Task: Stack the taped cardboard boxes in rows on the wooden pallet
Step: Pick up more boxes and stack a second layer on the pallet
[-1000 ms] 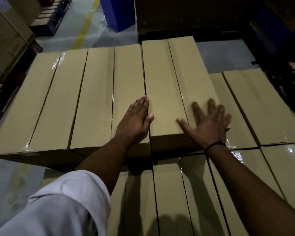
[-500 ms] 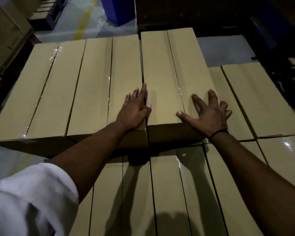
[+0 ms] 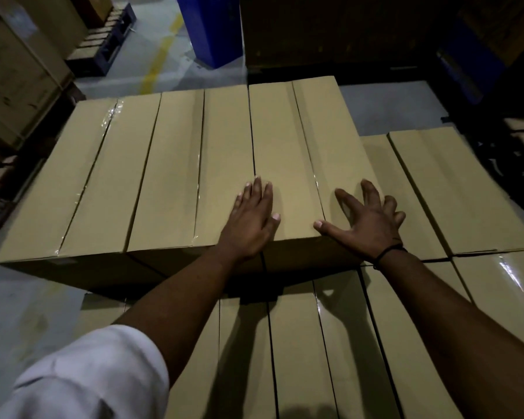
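Head view: both hands lie flat and open, holding nothing. The left hand [image 3: 252, 217] rests palm-down at centre frame across the seam between two upper-layer boxes, fingers together. The right hand [image 3: 368, 220], fingers splayed wide, presses the near right corner of the newest taped box [image 3: 300, 158], a black wristband [image 3: 386, 254] at its wrist. Over the last second this box has slid away from the person; its near end now sits almost flush with the neighbouring taped box [image 3: 182, 170] to its left, though its far end juts slightly beyond the row. That suggests the placement is nearly finished. To the right, the lower-layer boxes [image 3: 454, 189] lie uncovered, so the upper row seems to have room for more. Nearer boxes [image 3: 297, 352] fill the bottom of the frame; the pallet itself is hidden.
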The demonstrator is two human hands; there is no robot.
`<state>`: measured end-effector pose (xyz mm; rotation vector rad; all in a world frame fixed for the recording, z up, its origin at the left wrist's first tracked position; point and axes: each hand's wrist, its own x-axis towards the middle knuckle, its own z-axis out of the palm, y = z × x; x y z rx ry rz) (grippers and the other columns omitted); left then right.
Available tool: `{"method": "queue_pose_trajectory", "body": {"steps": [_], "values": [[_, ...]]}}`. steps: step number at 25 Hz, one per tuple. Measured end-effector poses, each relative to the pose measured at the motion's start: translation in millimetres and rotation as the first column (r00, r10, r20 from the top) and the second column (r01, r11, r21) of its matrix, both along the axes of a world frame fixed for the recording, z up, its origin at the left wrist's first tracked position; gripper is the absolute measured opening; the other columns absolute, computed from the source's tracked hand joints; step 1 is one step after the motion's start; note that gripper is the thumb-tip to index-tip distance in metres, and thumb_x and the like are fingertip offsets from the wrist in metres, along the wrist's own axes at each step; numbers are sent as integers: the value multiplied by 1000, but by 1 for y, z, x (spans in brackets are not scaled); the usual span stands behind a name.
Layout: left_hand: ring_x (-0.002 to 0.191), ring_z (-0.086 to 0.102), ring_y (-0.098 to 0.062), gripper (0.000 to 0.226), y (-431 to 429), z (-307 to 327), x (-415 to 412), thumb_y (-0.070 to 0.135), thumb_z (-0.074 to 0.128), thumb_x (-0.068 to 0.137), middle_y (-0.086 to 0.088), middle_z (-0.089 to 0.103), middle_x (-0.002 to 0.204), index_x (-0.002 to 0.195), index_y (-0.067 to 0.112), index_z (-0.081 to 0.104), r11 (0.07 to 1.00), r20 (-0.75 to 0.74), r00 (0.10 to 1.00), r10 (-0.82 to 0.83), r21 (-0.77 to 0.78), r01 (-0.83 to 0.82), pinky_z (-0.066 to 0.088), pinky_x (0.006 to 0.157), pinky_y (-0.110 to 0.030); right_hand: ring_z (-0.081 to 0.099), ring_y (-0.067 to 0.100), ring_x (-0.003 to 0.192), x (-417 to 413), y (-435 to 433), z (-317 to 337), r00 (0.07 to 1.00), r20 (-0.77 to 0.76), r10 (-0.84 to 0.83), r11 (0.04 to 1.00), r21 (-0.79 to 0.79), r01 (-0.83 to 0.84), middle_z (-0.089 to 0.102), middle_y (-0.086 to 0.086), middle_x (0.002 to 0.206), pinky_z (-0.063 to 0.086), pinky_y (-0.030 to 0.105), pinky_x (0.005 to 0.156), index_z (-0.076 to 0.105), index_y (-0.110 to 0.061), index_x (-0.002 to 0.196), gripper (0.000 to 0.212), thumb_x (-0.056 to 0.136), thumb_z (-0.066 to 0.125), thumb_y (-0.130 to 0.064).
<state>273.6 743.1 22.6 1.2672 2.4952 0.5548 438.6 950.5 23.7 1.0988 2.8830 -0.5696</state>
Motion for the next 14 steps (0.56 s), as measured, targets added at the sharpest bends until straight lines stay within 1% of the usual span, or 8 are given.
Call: {"method": "queue_pose_trajectory", "body": {"steps": [3, 5, 8, 10, 11, 13, 14], "values": [[156, -19, -22, 76, 1, -11, 0, 56, 15, 101, -8, -16, 170, 164, 17, -4, 998, -97, 995, -7, -66, 1, -8, 127, -37, 12, 48, 149, -1, -2, 0, 999, 35, -4, 1000, 14, 4, 4, -1, 170, 22, 60, 114, 31, -52, 153, 101, 64, 43, -97], [156, -18, -22, 75, 3, -12, -1, 57, 12, 102, -7, -15, 170, 164, 18, -3, 998, -128, 992, 2, -66, -10, -9, 127, -36, 10, 49, 149, -1, -2, 0, 999, 52, 6, 999, 33, -7, 2, -1, 170, 21, 60, 114, 27, -51, 155, 102, 64, 37, -97], [156, -19, -22, 70, 5, -15, 4, 55, 14, 106, -6, -15, 170, 164, 18, -2, 995, -177, 984, 22, -95, -40, -8, 127, -37, 3, 52, 150, -1, -2, -2, 988, 149, 49, 995, 83, -62, -9, 2, 171, 17, 63, 116, 10, -50, 159, 101, 72, 29, -99], [156, -19, -24, 67, 4, -10, 8, 51, 16, 109, -8, -17, 169, 164, 17, -4, 986, -200, 980, 20, -158, -53, -7, 128, -39, -9, 52, 151, 0, -5, -2, 973, 217, 82, 993, 70, -99, -20, 4, 170, 8, 66, 118, -3, -47, 160, 97, 80, 23, -95], [156, -19, -26, 67, 6, -5, 9, 50, 16, 109, -9, -18, 169, 163, 15, -5, 975, -212, 977, 15, -215, -62, -7, 128, -40, -15, 51, 151, 1, -9, 0, 966, 243, 85, 994, 48, -99, -25, 5, 168, 1, 67, 119, -8, -44, 160, 96, 83, 20, -93], [156, -15, -30, 68, 14, 11, 11, 48, 15, 110, -12, -17, 169, 163, 11, -6, 940, -205, 979, 18, -331, -86, -7, 127, -43, -25, 45, 151, 8, -31, 9, 952, 291, 91, 995, 10, -99, -30, 8, 166, -10, 68, 119, -15, -38, 161, 92, 89, 15, -87], [157, -13, -31, 67, 14, 28, 17, 46, 16, 110, -15, -14, 169, 163, 9, -5, 919, -184, 982, 32, -381, -101, -7, 127, -44, -27, 42, 151, 18, -50, 18, 944, 307, 118, 993, -12, -120, -31, 10, 165, -13, 67, 119, -16, -35, 161, 90, 91, 14, -84]]}}
